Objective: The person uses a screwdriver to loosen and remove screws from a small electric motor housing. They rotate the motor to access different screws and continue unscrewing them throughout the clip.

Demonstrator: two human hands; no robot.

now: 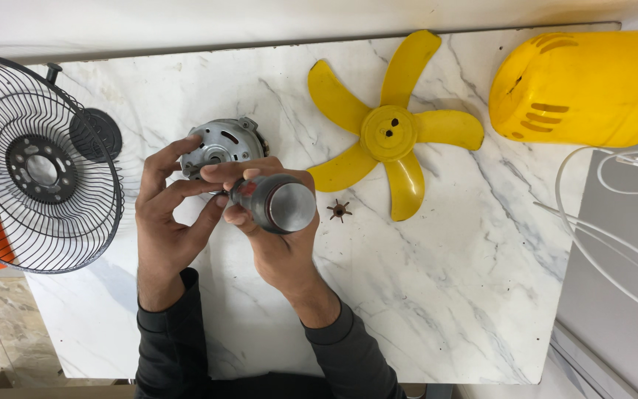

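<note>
- The right hand is wrapped around a screwdriver, whose round grey handle end faces the camera; its tip is hidden behind the fingers.
- The left hand has its fingers spread and curved, fingertips touching the motor just beyond the grip.
- The motor, a grey metal body, rests on the marble table, partly covered by both hands.
- Just right of the grip lies a small dark star-shaped nut.
- Further right and beyond, a yellow blade with five vanes lies flat.
- Left of the grip, a black wire guard overhangs the table edge.
- Far right, at the table's back corner, sits a yellow housing.
</note>
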